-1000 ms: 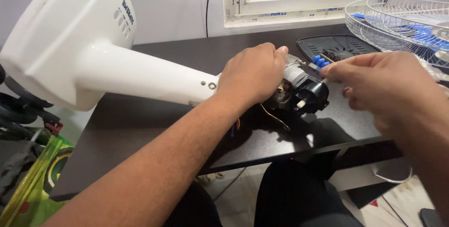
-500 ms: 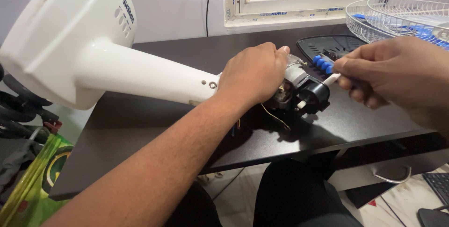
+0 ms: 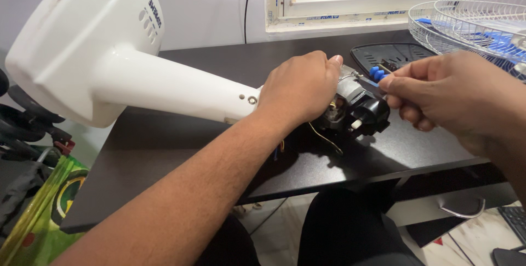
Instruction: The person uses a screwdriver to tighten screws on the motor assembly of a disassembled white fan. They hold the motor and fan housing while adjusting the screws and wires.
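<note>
I see the fan motor [image 3: 355, 107] lying on the dark table [image 3: 219, 151], and I take it as my landmark. My left hand [image 3: 298, 92] is wrapped over its near-left end, fingers closed around the housing where the white fan stand [image 3: 164, 88] joins it. The stand runs away to the left of the motor, its broad base [image 3: 82, 41] tipped up and hanging out past the table's left edge.

My right hand [image 3: 449, 99] sits just to the right of the motor, fingers pinched together on a screwdriver [image 3: 377, 76] with a blue handle; its tip reaches the top of the motor. I cannot tell exactly which part the tip meets.

Behind the motor lies a dark plastic cover [image 3: 394, 55], and beyond that to the right a white wire fan guard [image 3: 471, 22] overhangs the table's right end. A thin loose wire [image 3: 324, 137] trails from under the motor toward the front edge.

In front of the motor there is bare table up to the front edge; left of it, under the stand, more open surface. To the right, room is tight between my hand and the guard.
</note>
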